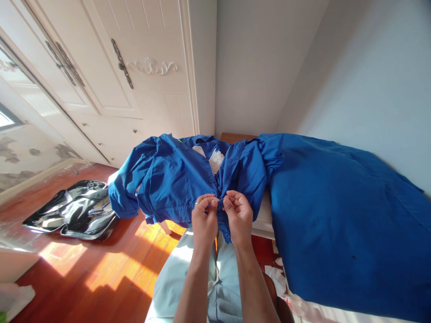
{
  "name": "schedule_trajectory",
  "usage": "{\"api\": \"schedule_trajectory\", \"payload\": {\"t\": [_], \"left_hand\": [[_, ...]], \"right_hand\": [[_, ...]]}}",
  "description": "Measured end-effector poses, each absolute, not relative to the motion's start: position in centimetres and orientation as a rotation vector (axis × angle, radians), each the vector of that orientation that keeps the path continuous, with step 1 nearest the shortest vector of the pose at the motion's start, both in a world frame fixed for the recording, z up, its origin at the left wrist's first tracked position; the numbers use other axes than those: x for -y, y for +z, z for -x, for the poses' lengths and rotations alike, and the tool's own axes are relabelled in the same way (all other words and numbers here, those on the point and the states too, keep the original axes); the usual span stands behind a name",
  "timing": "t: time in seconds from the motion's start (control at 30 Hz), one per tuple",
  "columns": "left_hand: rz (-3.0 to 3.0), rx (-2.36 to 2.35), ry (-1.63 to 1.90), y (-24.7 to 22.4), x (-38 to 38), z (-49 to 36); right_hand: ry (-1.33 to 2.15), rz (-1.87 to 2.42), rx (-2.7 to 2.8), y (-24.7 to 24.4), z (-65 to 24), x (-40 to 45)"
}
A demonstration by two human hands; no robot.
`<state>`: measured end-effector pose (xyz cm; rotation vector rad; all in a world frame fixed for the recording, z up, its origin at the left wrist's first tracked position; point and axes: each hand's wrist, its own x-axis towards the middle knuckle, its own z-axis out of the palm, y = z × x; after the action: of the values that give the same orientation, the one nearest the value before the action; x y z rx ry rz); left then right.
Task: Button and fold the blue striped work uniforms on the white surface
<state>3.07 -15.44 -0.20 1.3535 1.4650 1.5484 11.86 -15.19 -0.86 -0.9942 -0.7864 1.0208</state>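
Observation:
A blue buttoned jacket (pixel 175 172) lies spread in front of me, its collar at the far side and its front partly open. My left hand (pixel 205 215) pinches the cloth of the front edge between thumb and fingers. Close beside it, my right hand (pixel 238 213) is closed in a similar pinch on the other front edge. The fingertips nearly meet, and whatever small part sits between them is too small to make out. Below my right fingers, a button (pixel 227 235) shows on the hanging front strip. White lacy cloth (pixel 216 160) shows through the jacket's opening.
A large blue cloth (pixel 336 215) covers the surface on the right, by the wall. An open black suitcase (pixel 81 208) with things in it lies on the wooden floor (pixel 128 260) at left. Behind stands a white wardrobe (pixel 161 40). Crumpled white paper (pixel 276 279) lies low right.

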Motion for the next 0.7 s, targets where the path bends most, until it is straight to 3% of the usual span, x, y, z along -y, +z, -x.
{"api": "schedule_trajectory", "payload": {"t": [0.33,0.7], "left_hand": [[-1.239,-1.343,1.563,-0.8,15.2,-2.9],[-0.969,-1.298,1.632,-1.0,15.5,-3.0]], "right_hand": [[1.084,0.973,0.692,-0.2,-11.4,15.5],[1.100,0.773,0.983,-1.6,-12.4,15.9]]}}
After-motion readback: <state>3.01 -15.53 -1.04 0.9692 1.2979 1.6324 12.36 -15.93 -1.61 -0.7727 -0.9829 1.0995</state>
